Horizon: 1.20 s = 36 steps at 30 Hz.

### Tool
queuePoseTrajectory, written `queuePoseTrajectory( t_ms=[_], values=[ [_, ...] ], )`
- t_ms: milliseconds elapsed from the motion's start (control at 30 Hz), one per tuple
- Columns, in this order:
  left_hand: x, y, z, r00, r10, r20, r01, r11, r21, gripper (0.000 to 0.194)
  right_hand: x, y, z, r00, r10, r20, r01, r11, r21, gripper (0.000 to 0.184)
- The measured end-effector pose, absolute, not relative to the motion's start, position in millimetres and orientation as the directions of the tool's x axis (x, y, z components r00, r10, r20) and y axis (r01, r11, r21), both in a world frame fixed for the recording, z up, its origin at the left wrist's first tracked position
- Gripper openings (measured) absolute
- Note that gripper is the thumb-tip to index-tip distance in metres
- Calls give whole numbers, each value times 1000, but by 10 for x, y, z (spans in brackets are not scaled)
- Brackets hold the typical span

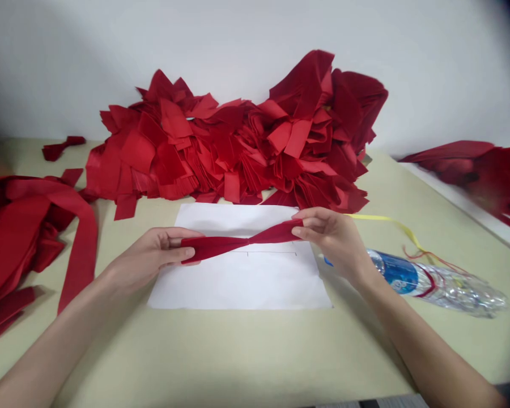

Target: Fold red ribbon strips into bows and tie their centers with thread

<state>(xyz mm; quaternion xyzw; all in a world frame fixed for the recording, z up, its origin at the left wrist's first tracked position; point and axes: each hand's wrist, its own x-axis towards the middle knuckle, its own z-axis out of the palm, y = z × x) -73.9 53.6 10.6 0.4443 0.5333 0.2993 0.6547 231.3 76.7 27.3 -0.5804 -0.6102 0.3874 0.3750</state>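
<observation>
A red fabric strip (242, 242) stretches between my hands, twisted at its middle above a white paper sheet (238, 289). My left hand (153, 258) grips one end of the strip between thumb and fingers. My right hand (327, 241) pinches the other end the same way. Both hands hover over the far half of the paper. Thin dark lines are drawn on the paper just under the twist.
A large heap of cut red fabric pieces (233, 141) lies behind the paper against a white wall. More red strips (21, 238) lie at the left. A crushed plastic bottle (433, 280) and yellow ribbon (386, 219) lie at the right, with more red fabric (471, 170) beyond.
</observation>
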Motion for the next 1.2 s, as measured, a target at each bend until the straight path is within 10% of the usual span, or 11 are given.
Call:
queuePoseTrajectory(
  t_ms=[367, 600, 1200],
  values=[
    [-606, 606, -69, -57, 998, -29, 316, 46, 948, 23, 2271, 866, -26, -213, 951, 222, 933, 266, -242, 32],
    [-481, 495, -106, 130, 941, 312, 678, -314, 665, 16, 2264, 870, -7, -206, 963, 174, 962, 232, -145, 24],
    [-461, 489, -338, 300, 923, 241, 813, -380, 442, 39, 2439, 895, 123, -398, 860, 318, 849, 477, -226, 19]
  ],
)
